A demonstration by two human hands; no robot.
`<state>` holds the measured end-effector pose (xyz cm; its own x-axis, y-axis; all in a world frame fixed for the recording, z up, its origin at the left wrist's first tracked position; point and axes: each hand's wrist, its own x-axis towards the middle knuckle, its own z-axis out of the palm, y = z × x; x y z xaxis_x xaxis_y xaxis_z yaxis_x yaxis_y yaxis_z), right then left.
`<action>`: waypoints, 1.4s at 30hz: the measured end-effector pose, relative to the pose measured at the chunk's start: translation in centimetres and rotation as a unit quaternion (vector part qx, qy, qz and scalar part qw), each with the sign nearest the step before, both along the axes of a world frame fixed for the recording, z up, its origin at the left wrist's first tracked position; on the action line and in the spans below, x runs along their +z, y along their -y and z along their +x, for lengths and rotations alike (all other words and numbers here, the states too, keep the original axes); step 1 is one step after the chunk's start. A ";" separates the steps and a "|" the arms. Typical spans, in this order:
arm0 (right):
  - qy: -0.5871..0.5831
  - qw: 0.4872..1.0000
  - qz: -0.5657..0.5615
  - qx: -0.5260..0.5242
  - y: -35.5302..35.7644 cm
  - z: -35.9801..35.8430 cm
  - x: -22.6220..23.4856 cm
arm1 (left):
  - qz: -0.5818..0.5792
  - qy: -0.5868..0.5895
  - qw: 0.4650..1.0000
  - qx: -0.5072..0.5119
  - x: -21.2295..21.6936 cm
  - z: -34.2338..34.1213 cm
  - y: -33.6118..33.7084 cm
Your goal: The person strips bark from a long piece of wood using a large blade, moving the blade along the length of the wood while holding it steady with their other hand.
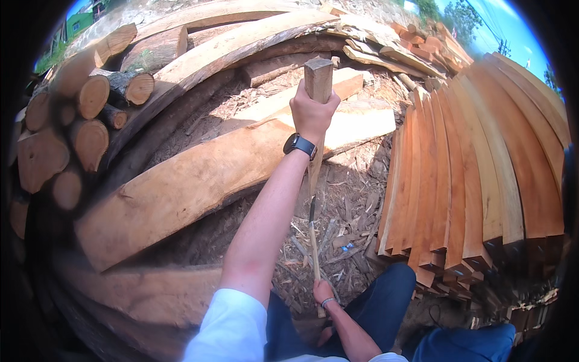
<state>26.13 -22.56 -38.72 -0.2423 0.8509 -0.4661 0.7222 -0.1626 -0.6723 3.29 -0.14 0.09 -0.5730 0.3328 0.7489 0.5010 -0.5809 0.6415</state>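
My left hand [314,111], with a dark watch at its wrist, is closed round the upper part of a squared wooden stake [318,78]. The stake stands upright and narrows downward, partly hidden behind my wrist. Lower down, between my knees, my right hand [324,292] grips a thin light-wood handle [314,250]. A narrow dark part tops this handle and meets or overlaps the lower end of the stake; I cannot tell which, nor what tool it is. Behind my left forearm lies a thick, pale sawn slab [181,187].
Cut logs [93,96] are piled at the left. A tall stack of reddish-brown beams [458,163] fills the right side. Bark and wood chips [347,208] cover the ground. A long curved slab [229,51] and rough offcuts [386,51] lie farther back.
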 end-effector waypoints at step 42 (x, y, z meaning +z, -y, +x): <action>-0.035 0.999 0.000 -0.012 -1.6 0.5 1.8 | -0.011 0.024 1.000 -0.016 0.0 -0.5 0.2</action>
